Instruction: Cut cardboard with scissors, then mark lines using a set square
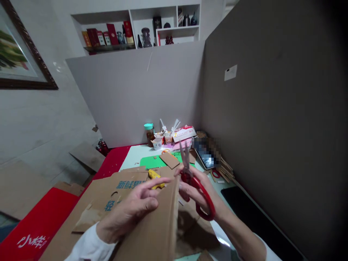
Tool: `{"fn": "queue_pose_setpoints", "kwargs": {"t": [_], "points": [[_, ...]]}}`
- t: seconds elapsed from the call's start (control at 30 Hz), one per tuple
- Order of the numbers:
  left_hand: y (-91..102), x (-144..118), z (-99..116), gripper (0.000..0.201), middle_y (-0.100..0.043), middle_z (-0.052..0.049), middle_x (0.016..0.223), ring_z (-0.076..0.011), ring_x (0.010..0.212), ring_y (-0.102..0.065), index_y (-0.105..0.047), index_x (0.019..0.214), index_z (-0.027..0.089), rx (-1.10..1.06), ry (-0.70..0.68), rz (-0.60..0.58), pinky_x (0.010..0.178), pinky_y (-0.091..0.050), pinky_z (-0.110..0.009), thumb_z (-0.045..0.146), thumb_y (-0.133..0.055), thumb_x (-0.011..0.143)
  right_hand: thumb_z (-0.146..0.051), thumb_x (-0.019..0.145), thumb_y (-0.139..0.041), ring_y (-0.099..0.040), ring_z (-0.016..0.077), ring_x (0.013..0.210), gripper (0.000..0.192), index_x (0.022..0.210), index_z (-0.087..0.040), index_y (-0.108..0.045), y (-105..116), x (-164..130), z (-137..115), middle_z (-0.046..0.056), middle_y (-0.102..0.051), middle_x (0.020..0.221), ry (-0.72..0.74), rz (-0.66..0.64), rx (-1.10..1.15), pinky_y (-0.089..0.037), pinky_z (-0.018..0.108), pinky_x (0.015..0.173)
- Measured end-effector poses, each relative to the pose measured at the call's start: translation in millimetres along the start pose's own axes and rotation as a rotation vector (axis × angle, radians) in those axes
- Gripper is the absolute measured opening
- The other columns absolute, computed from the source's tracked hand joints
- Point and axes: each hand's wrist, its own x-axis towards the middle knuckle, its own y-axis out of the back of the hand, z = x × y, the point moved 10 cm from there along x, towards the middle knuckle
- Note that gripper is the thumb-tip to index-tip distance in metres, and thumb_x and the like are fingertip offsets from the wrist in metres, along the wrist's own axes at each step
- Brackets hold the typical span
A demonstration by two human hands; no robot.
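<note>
Right hand grips red-handled scissors, fingers through the loops, blades nearly closed and pointing away above the cardboard sheet. Left hand steadies that sheet's upright edge (index finger extended along it). Better cutting, I'd judge, comes from holding the cardboard taut near the blades.

walls: grey partition boards centre and right
upper left: framed picture
top: white shelf with boxes, vases
</note>
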Motion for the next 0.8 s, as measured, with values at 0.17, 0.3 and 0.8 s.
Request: {"fn": "queue_pose_setpoints", "kwargs": {"t": [0.17, 0.3, 0.8], "points": [[56.0, -21, 61, 0.015, -0.07, 0.004, 0.09, -0.0101, 0.082, -0.063, -0.07, 0.094, 0.022, 0.277, -0.083, 0.323, 0.071, -0.047, -0.015, 0.029, -0.078, 0.083, -0.054, 0.072, -0.076, -0.048, 0.015, 0.066, 0.05, 0.1, -0.025, -0.047, 10, 10, 28, -0.006, -0.047, 0.072, -0.104, 0.076, -0.187, -0.045, 0.031, 0.067], [73.7, -29, 71, 0.023, -0.07, 0.001, 0.098, -0.0154, 0.082, -0.066, -0.064, 0.101, 0.023, 0.351, -0.042, 0.359, 0.068, -0.052, -0.022, 0.038, -0.074, 0.086, -0.049, 0.078, -0.063, -0.056, 0.0228, 0.088, 0.041, 0.108, -0.022, -0.053, 6, 5, 25, 0.003, -0.059, 0.091, -0.156, 0.0, -0.331, -0.045, 0.039, 0.083], [108.9, -27, 60, 0.062, -0.073, -0.003, 0.12, -0.0198, 0.096, -0.072, -0.054, 0.136, 0.034, 0.205, -0.101, 0.443, 0.079, -0.059, -0.025, 0.031, -0.08, 0.08, -0.06, 0.088, -0.055, -0.052, 0.0239, 0.084, 0.036, 0.097, -0.026, -0.052, -20, -11, 34, 0.003, -0.06, 0.089, -0.311, -0.285, -0.538, -0.039, 0.037, 0.079]]}}
